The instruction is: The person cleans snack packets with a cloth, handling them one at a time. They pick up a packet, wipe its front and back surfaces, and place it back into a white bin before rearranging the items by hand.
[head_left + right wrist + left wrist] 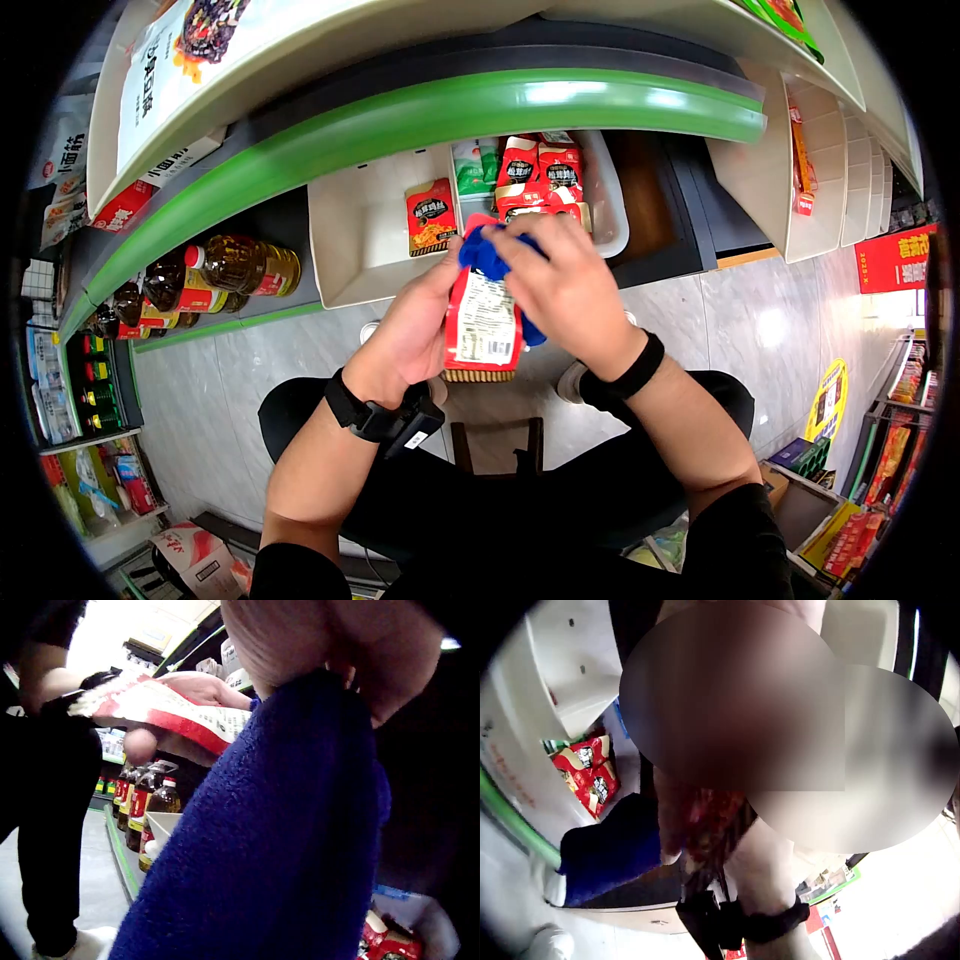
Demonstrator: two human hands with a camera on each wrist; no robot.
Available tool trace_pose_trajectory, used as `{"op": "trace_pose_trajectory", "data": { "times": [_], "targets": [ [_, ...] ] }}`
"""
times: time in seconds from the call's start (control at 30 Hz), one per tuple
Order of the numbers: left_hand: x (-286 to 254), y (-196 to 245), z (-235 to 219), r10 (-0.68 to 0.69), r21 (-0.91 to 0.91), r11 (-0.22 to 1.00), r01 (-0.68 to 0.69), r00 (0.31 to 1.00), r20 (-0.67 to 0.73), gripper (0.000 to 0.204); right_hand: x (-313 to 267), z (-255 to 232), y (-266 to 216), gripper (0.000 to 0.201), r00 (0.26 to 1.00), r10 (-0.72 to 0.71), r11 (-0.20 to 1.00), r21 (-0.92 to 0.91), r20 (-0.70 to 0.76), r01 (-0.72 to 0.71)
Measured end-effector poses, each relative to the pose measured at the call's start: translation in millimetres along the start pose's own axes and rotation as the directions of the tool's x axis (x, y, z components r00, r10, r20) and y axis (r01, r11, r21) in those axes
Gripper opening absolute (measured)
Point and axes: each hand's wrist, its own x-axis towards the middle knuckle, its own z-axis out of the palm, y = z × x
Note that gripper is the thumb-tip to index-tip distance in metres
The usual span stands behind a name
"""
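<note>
My left hand (pixel 418 315) grips a red food pouch (pixel 484 325) by its left side, the white printed label facing up. In my right hand (pixel 572 290) is a blue cloth (pixel 277 817), bunched between the fingers over the pouch's top end. A fold of the cloth hangs down at the pouch's right side, and in the right wrist view it drapes long below the hand. Both hands are above the floor, in front of a low shelf. Blurred patches hide much of the left wrist view.
A cream bin (pixel 335 265) on the shelf holds one red pouch (pixel 431 215). Beside it, a pale bin (pixel 612 215) holds several red packets (pixel 540 170) and a green one (pixel 476 165). Large oil bottles (pixel 245 267) stand at left. The shelf's green edge (pixel 400 100) arches above the bins.
</note>
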Motion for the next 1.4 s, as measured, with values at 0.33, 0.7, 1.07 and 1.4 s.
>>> {"op": "trace_pose_trajectory", "data": {
  "times": [0.33, 0.7, 1.07, 1.4],
  "targets": [
    [2, 0, -3, 0.016, -0.011, 1.000, -0.016, 1.000, -0.023, 0.054, -12, 5, -20, 0.044, 0.993, 0.024, 0.984, 0.174, 0.115, -0.044],
    [0, 4, -2, -0.016, 0.007, 1.000, 0.016, 1.000, -0.010, 0.054, -10, 8, -15, 0.040, 0.997, -0.052, 0.998, -0.029, 0.062, 0.053],
    [-4, -10, 24, 0.032, 0.133, 0.991, -0.028, 0.999, -0.028, 0.064, -6, 2, -12, 0.044, 0.991, 0.117, 0.986, 0.123, -0.058, -0.109],
    [-7, -3, 11, 0.128, 0.274, 0.953, -0.131, 0.991, 0.029, 0.041, -10, 7, 5, 0.031, 0.970, 0.241, 0.966, 0.090, 0.013, -0.241]
  ]
}}
